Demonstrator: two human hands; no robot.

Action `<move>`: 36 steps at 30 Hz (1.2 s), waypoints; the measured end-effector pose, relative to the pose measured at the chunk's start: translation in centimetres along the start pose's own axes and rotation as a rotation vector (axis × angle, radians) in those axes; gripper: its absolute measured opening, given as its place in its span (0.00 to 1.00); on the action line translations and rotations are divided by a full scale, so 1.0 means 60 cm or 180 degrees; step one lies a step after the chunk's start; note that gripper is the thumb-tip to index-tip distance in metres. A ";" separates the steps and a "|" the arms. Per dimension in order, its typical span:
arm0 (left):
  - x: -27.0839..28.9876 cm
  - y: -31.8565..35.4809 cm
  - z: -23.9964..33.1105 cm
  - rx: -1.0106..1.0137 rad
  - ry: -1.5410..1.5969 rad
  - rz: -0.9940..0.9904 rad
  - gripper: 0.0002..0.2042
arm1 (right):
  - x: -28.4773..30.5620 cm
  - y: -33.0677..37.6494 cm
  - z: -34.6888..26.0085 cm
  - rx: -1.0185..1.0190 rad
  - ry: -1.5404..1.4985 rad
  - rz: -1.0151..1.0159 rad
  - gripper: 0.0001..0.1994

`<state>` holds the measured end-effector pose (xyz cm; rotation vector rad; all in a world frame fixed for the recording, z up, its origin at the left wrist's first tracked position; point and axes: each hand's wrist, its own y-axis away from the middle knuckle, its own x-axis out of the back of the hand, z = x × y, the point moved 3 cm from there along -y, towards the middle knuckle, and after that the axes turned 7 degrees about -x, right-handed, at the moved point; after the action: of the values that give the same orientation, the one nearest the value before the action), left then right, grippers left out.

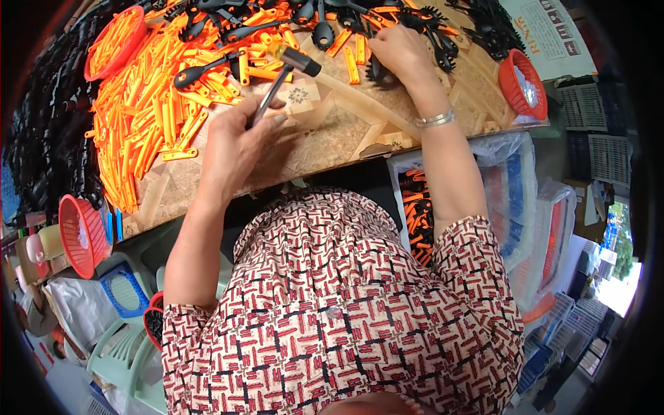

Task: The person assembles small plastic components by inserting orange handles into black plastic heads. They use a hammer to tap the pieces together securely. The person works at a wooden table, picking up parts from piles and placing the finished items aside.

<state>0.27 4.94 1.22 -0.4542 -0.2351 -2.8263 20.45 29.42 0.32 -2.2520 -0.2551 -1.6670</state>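
My left hand (238, 135) is closed round the metal handle of a small hammer (301, 62), whose head is black at one end and yellow at the other, raised over the table. Further right, my right hand (401, 54) has its fingers curled on a dark, blurred black kitchen utensil (379, 72) that seems to have a toothed edge. Just left of that hand lie a few loose orange handles (352, 66). A black spoon head with a short stem (200, 73) rests on the big heap of orange handles (149, 128). Several black spoons and pasta servers (323, 33) lie along the far side.
A red basket (114, 45) full of orange handles stands at the far left, beside a dark pile of black parts (52, 131). Another red basket (522, 86) sits at the table's right edge, near a white carton (550, 31). Below, a lined crate (417, 214) holds orange and black pieces.
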 end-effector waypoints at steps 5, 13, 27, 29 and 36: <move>-0.026 -0.112 0.025 -0.0971 -0.0908 0.0242 0.08 | 0.064 0.087 0.011 -0.0386 -0.1548 -0.0412 0.16; -0.137 -0.218 0.052 -0.1201 -0.2299 -0.0323 0.24 | 0.034 0.230 0.065 -0.1082 -0.4269 -0.1499 0.10; -0.062 -0.177 0.047 -0.0178 -0.0476 -0.0687 0.10 | 0.020 0.317 0.039 -0.1468 -0.4201 -0.2446 0.09; -0.035 -0.183 0.044 -0.0318 -0.0949 -0.0253 0.10 | 0.019 0.318 0.038 -0.1427 -0.4122 -0.2375 0.09; -0.063 -0.233 0.047 -0.1718 -0.2188 0.0154 0.12 | 0.007 0.312 0.038 -0.1463 -0.4063 -0.2266 0.10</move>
<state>0.50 19.69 1.02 -1.5088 0.4206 -2.5450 28.82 12.79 -2.77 -3.5432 -1.1331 -0.1410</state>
